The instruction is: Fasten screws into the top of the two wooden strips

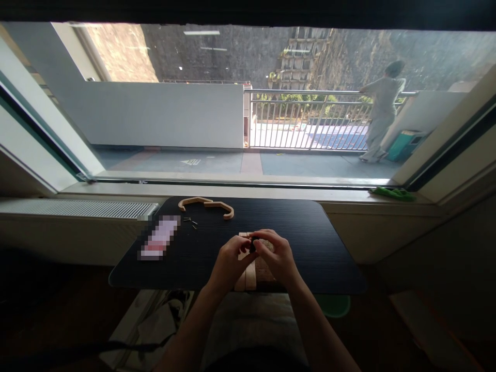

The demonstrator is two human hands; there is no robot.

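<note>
Between the fingertips of both my hands is a small black piece, its kind hard to make out (253, 244). My left hand (231, 258) pinches it from the left, fingers closed. From the other side, the fingers of my right hand (279, 254) close on it too. Right under the hands, at the table's near edge, lies a brown, rough-textured block or bag (265, 274) with pale wooden strips (245, 279) along its left side. My hands cover much of it. Two curved wooden handles (225, 205) lie at the back of the table, and several small screws (194, 223) are scattered nearby.
A blurred-out pink and white card (160, 237) lies on the left of the black table (310, 232). Behind the table runs a windowsill with a green object (392, 194). A radiator (77, 207) stands left. Outside the window, a person (383, 108) leans on a railing.
</note>
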